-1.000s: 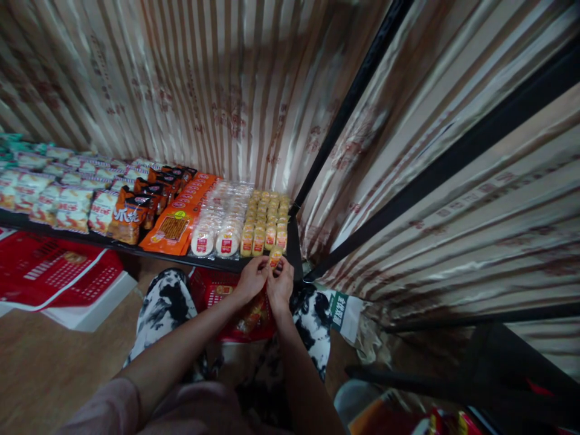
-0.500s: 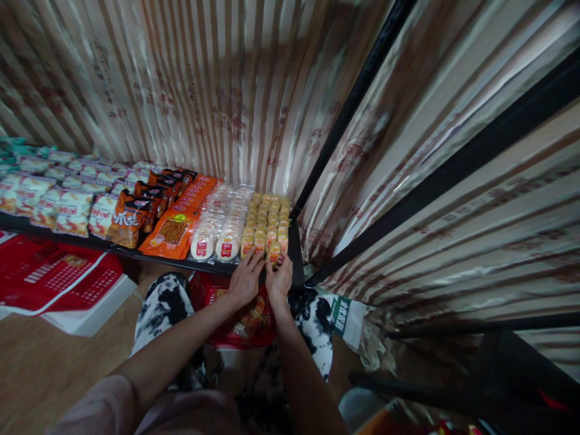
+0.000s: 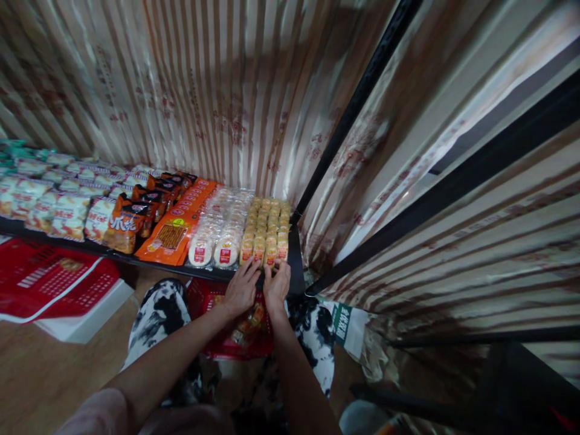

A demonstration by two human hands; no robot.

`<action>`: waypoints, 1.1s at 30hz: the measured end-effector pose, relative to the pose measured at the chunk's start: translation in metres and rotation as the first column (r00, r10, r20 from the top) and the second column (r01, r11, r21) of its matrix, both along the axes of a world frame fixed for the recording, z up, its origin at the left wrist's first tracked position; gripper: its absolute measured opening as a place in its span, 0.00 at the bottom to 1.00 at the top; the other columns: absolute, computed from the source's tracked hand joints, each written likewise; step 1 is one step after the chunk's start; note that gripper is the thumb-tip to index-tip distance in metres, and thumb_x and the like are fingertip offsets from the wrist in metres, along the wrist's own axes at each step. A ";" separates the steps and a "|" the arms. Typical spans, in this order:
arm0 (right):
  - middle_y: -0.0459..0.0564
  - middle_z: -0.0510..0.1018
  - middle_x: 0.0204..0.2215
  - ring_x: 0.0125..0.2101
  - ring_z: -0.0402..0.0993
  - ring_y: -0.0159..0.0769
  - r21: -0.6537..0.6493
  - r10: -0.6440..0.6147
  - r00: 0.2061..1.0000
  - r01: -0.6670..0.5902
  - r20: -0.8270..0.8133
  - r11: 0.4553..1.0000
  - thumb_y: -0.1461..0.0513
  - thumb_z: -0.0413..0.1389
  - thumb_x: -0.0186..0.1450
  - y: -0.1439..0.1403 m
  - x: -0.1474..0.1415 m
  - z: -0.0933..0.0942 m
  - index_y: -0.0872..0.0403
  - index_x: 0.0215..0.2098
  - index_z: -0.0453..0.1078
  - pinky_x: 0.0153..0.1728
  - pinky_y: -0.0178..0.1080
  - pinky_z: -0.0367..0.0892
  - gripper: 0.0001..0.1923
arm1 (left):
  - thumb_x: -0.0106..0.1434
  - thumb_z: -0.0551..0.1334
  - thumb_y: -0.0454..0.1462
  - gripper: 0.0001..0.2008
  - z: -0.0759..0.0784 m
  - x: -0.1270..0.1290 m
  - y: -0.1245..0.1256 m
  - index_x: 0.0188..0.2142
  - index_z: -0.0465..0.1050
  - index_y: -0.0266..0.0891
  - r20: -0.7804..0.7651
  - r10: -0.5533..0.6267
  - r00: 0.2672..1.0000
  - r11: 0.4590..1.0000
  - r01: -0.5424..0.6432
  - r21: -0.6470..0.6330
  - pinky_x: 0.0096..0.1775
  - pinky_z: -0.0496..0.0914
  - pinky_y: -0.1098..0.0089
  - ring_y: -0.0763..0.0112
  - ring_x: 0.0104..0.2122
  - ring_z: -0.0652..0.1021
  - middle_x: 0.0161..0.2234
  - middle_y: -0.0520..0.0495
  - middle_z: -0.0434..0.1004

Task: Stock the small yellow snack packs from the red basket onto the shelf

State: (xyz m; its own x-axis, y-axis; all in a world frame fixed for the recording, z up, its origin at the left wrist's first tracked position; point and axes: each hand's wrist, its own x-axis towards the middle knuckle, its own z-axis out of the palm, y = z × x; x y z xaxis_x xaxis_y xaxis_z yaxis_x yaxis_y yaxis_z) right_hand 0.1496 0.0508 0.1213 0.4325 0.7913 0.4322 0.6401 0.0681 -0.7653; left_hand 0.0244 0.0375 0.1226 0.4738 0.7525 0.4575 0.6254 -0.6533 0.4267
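Observation:
Small yellow-wrapped snack packs (image 3: 266,232) stand in tight rows at the right end of a dark shelf (image 3: 296,260). My left hand (image 3: 242,288) touches the lower front of the left-hand packs with its fingers stretched out. Beside it, my right hand (image 3: 277,285) rests its spread fingertips on the front packs at the right. Neither hand is closed round a pack. Below them, between the knees, a red basket (image 3: 212,345) holds more wrapped snacks (image 3: 249,326), partly hidden by my forearms.
Clear-wrapped round white crackers (image 3: 225,254), an orange bag (image 3: 165,238), dark-orange bags (image 3: 124,223) and white bags (image 3: 67,211) fill the shelf leftward. A red package (image 3: 58,281) lies on a white box (image 3: 88,314) below. Black poles (image 3: 351,109) and striped sheeting (image 3: 203,90) enclose the corner.
A yellow pack that stood raised at my right fingers now sits level with the front row. My right fingers have let go and lie lower against the packs. The view has shifted slightly.

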 end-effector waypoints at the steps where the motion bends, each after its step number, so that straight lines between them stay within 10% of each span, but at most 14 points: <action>1: 0.54 0.69 0.38 0.42 0.64 0.41 0.001 0.007 1.000 -0.007 0.022 1.000 0.58 0.51 0.61 -0.001 0.000 0.000 0.53 0.39 0.64 0.46 0.44 0.61 0.10 | 0.54 0.50 0.25 0.25 -0.001 0.000 0.000 0.52 0.65 0.31 0.003 0.003 1.000 1.000 -0.003 0.000 0.60 0.53 0.51 0.58 0.63 0.48 0.60 0.40 0.56; 33: 0.56 0.70 0.40 0.43 0.62 0.40 -0.042 -0.044 0.974 0.054 0.224 0.998 0.60 0.48 0.64 -0.002 -0.003 0.004 0.57 0.42 0.65 0.47 0.41 0.59 0.12 | 0.56 0.50 0.26 0.23 -0.009 -0.002 0.000 0.51 0.65 0.29 -0.046 0.008 0.999 0.991 -0.002 0.137 0.58 0.59 0.51 0.57 0.63 0.49 0.59 0.38 0.59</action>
